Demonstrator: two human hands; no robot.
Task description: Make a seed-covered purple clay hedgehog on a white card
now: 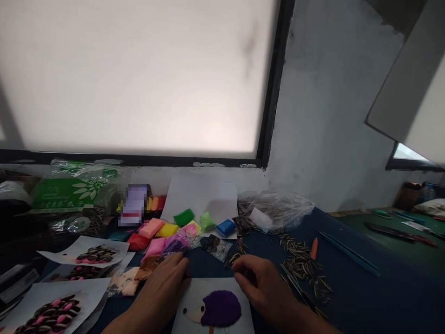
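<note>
A white card [246, 304] lies before me with a purple clay hedgehog shape [222, 308] on it, which has a pale snout and dark eye and nose dots. My left hand [165, 285] rests at the card's upper left edge, beside the clay packets. Its fingers bend down together and their tips are hidden. At the upper right corner is my right hand [262, 285], its fingers curled and thumb and forefinger tips close together. Whatever they pinch, if anything, cannot be made out. Sunflower seeds [301, 253] are heaped just beyond it, with tweezers [299, 285] alongside.
Several coloured clay packets [168, 229] lie behind my left hand. Finished-looking seed hedgehog cards [59, 308] are at left. A green seed bag [66, 190], blurred phone [134, 206], clear plastic bag [281, 208], orange stick [314, 249] and blue pen-like tool [351, 255] are around.
</note>
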